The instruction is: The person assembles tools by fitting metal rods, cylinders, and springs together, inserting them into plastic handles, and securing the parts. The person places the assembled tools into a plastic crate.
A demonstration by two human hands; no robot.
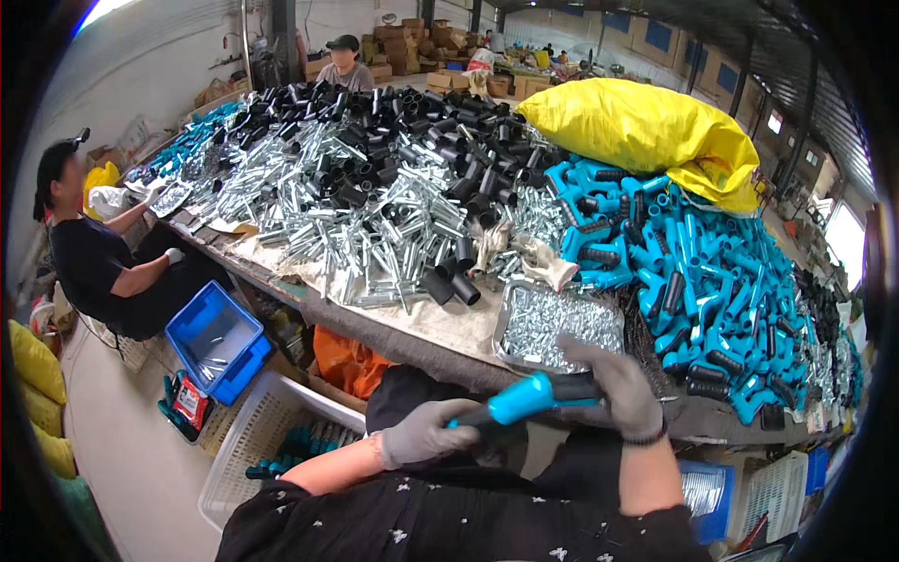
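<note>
Head view shows the gloved left hand (423,433) and gloved right hand (618,389) both closed around a blue handle (524,397) at six o'clock, just below the metal tray (510,351) of silver screws

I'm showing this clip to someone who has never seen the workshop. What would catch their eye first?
Probably the bulging yellow sack at the table's far right, lying over a heap of bright blue handle parts. Left of that, shiny metal tubes and black sleeves bury the long table. Nearest the camera, the gloved left hand and right hand hold a blue and black handle beside a tray of small metal parts.
</note>
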